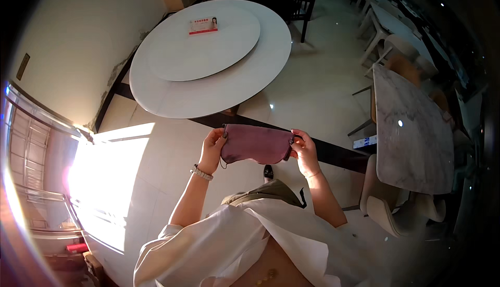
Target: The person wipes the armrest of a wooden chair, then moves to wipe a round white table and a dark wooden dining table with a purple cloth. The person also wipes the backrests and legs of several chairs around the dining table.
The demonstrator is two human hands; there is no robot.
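A mauve fabric eye mask (pixel 256 143) is stretched out flat between my two hands, above the floor. My left hand (pixel 213 144) pinches its left end between thumb and fingers, and a thin dark cord loops down below that corner. At the right end, my right hand (pixel 304 150) grips the edge, with some dark strap or trim bunched by the fingers. The mask's lower edge has a notch near its middle. Its far side is hidden from me.
Ahead stands a round white table (pixel 175 99) with a turntable (pixel 226 60) bearing a printed card box (pixel 203 25). To the right are a grey marble-patterned table (pixel 414 134), chairs (pixel 384 212) and a blue-and-white box (pixel 365 142). Sunlight falls through a glass door (pixel 37 162) at left.
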